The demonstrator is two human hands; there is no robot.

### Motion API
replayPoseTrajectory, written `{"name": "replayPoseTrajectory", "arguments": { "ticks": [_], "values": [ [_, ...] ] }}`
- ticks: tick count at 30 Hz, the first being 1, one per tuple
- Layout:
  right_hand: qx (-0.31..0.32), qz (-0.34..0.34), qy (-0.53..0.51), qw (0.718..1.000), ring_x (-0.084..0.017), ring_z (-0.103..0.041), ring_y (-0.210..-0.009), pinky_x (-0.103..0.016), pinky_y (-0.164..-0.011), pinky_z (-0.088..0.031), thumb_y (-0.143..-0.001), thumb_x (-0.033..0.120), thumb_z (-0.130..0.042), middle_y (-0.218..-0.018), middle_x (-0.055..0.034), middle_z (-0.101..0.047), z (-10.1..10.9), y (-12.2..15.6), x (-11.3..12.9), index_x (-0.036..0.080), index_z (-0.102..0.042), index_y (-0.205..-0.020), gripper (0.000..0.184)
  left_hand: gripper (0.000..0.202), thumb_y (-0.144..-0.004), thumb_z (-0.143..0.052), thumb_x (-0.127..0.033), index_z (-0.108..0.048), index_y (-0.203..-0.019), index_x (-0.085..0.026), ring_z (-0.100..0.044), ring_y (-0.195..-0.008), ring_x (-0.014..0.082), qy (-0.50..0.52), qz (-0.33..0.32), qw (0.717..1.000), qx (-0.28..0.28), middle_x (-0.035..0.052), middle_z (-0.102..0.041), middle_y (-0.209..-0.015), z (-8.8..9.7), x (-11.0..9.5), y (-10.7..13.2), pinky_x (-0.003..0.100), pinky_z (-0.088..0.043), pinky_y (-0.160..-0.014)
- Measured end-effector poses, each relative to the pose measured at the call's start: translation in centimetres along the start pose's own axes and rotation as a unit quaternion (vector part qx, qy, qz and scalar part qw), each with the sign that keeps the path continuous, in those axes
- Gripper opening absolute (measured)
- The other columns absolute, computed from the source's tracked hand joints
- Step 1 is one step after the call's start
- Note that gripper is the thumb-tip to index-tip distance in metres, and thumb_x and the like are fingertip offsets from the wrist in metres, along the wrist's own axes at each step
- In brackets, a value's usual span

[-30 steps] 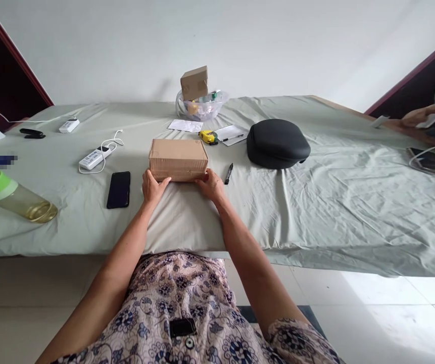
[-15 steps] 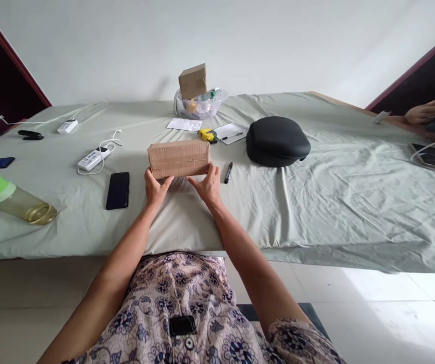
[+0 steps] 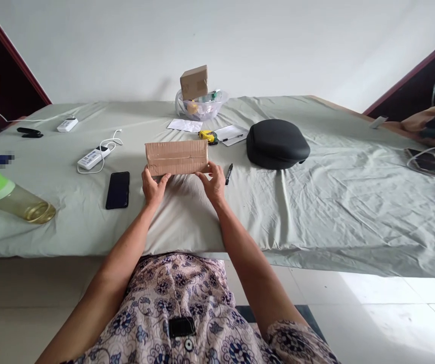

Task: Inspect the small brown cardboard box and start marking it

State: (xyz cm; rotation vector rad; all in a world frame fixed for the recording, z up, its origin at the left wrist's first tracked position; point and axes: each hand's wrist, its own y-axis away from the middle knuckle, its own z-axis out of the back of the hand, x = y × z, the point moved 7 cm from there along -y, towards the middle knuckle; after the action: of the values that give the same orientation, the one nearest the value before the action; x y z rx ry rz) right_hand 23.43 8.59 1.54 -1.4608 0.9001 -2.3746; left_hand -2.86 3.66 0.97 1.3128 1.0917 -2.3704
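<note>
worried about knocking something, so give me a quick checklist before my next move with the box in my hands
1. Left hand on the cardboard box: ok, at its left end.
2. Right hand on it: ok, at its right end.
3. Box's underside off the cloth: cannot tell.
4. Ample room beside the right hand: not ok, black marker close by.
5. Phone apart from the left hand: ok.

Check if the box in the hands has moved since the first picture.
Yes: the held box has tipped backward. Its top face no longer shows, and its near lower edge sits higher in view against the black marker.
</note>
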Motion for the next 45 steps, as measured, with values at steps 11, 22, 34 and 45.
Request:
{"name": "replayPoseTrajectory", "arguments": {
  "ticks": [11,22,34,45],
  "values": [
    [-0.115,-0.015,-0.128,0.985,-0.015,-0.056,-0.071,-0.029,-0.069,-0.051,-0.09,0.065,-0.057,-0.077,0.0012,-0.057,3.1,-0.4,0.6,0.022,-0.065,-0.095,0.044,0.036,-0.101,-0.052,-0.05,-0.07,-0.101,-0.018,-0.068,-0.09,0.0196,0.029,-0.049,0.996,-0.062,0.0092,-0.071,-0.096,2.3,-0.7,-1.0,0.03,-0.052,-0.082],
    [0.125,-0.138,0.056,0.981,-0.021,-0.065,-0.077,-0.039,-0.081,-0.054,-0.079,0.033,-0.062,-0.087,-0.0044,-0.073,-0.2,0.3,-2.9,0.024,-0.06,-0.086,0.012,0.012,-0.089,-0.061,-0.013,-0.054,-0.086,-0.023,-0.067,-0.099,0.0244,-0.187,0.044,0.974,0.121,0.0083,-0.07,-0.097,-0.5,1.4,-0.5,0.036,-0.049,-0.091],
    [0.029,-0.055,0.027,0.998,-0.02,-0.057,-0.079,-0.037,-0.073,-0.053,-0.063,0.071,-0.079,-0.086,-0.0006,-0.057,-0.9,0.9,-2.5,0.027,-0.046,-0.089,0.061,0.049,-0.07,-0.087,-0.036,-0.044,-0.09,-0.024,-0.064,-0.108,0.0291,-0.082,-0.007,0.994,0.067,0.0083,-0.062,-0.103,-0.4,0.3,-0.4,0.042,-0.053,-0.094],
    [0.022,-0.067,-0.011,0.997,-0.017,-0.057,-0.067,-0.036,-0.07,-0.053,-0.07,0.066,-0.077,-0.074,0.0025,-0.058,-0.6,0.5,-1.2,0.026,-0.053,-0.086,0.049,0.046,-0.08,-0.078,-0.037,-0.05,-0.113,-0.022,-0.068,-0.113,0.0313,-0.04,0.027,0.997,0.063,0.0131,-0.069,-0.119,-0.2,0.7,-0.4,0.042,-0.055,-0.096]
  ]
}}
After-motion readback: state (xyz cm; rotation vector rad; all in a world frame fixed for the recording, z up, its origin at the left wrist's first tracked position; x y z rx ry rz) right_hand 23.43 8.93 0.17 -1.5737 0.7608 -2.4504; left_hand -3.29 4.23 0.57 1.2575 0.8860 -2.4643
